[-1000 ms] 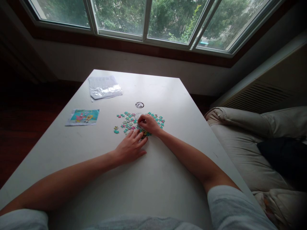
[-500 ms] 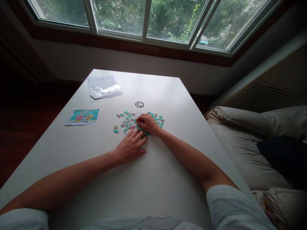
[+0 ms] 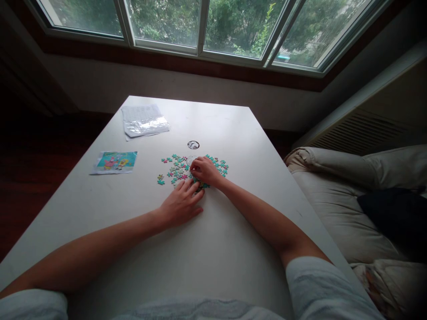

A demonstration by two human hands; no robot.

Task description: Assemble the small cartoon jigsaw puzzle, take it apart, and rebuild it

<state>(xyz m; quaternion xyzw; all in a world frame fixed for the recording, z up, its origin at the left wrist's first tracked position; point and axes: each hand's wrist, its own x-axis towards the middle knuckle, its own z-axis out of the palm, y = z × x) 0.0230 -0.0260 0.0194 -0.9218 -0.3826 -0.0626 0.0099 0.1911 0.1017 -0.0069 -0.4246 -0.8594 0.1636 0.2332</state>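
Observation:
Loose jigsaw puzzle pieces (image 3: 179, 170) in green, pink and yellow lie spread over the white table. My left hand (image 3: 182, 202) rests at their near edge, its fingers spread and fingertips touching pieces. Over the middle of the pile, my right hand (image 3: 205, 171) has thumb and fingers pinched together; whatever is between them is too small to make out. Behind those fingertips a clear round thing (image 3: 191, 159) is partly covered. A picture sheet (image 3: 116, 162) with pink and yellow cartoon figures lies flat to the left.
Papers in a shiny clear sleeve (image 3: 145, 121) lie at the table's far left. A round, dark-rimmed shiny disc (image 3: 193, 145) sits beyond the pieces. A pale padded sofa (image 3: 333, 209) with a dark cushion (image 3: 393, 218) stands along the right of the table (image 3: 213, 258).
Both hands stay almost in place, the right one still pinched above the pieces. The whole view has shifted very slightly.

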